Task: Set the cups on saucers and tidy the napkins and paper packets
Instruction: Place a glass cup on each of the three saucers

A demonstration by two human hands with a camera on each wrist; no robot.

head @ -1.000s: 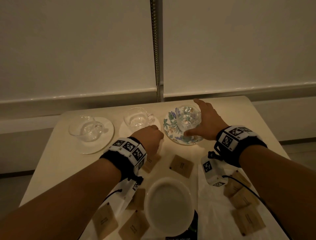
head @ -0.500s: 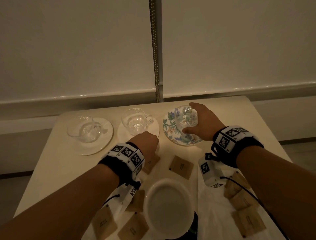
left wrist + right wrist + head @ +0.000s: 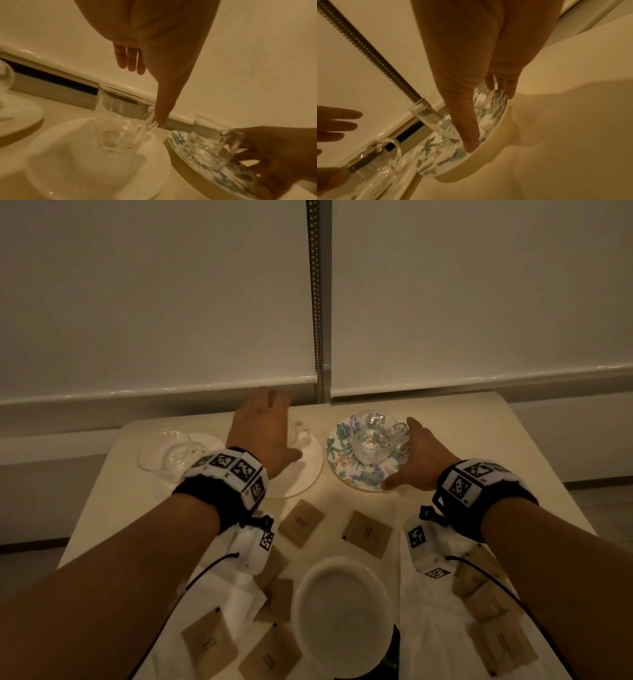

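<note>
A clear glass cup (image 3: 373, 436) stands on a floral saucer (image 3: 346, 470). My right hand (image 3: 421, 453) lies beside it, thumb on the saucer's near rim (image 3: 489, 146), straight fingers at its far rim. The middle glass cup (image 3: 120, 121) stands on a white saucer (image 3: 301, 477). My left hand (image 3: 274, 426) hovers over it with fingers straight, thumb tip near the cup's rim. A third glass cup (image 3: 164, 451) sits on a white saucer (image 3: 212, 441) at the left. Brown paper packets (image 3: 301, 522) (image 3: 368, 534) and white napkins (image 3: 226, 594) (image 3: 435, 628) lie in front.
A white bowl (image 3: 342, 611) stands near the table's front edge between the napkins, with several more brown packets scattered around it. White roller blinds and a bead chain (image 3: 317, 302) hang just behind the table's far edge.
My left hand has uncurled and reached forward over the middle cup. My right hand has let go of the cup on the floral saucer and drawn back to the saucer's rim.
</note>
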